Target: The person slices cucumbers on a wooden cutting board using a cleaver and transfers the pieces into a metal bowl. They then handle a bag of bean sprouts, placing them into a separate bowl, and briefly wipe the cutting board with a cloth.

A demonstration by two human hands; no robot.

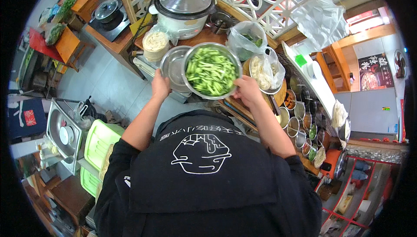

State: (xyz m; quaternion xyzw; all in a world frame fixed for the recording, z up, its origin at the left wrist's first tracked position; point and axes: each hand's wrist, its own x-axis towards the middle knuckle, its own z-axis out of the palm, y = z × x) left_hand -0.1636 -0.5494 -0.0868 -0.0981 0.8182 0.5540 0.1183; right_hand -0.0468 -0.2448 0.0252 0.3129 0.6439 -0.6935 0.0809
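Note:
A stainless steel bowl (pixel 239 65) full of green vegetable strips (pixel 211 72), which look like cut cucumber, is in front of me. My right hand (pixel 247 90) grips its right rim, thumb near the strips. To its left, partly hidden beneath it, is a second steel bowl (pixel 172 70) with no food visible in it. My left hand (pixel 161 85) holds that bowl by its left edge. Just beyond my left hand stands a stack of pale round flatbreads or wrappers (pixel 156 46), partly wrapped in clear plastic.
A large lidded electric cooker (pixel 184 12) stands at the back. Plastic bags of greens (pixel 247 39) and pale food (pixel 268 70) are on the right. A knife (pixel 274 105) lies near several steel condiment pots (pixel 293 126). A sink (pixel 65 136) and green bins (pixel 101 139) are leftward.

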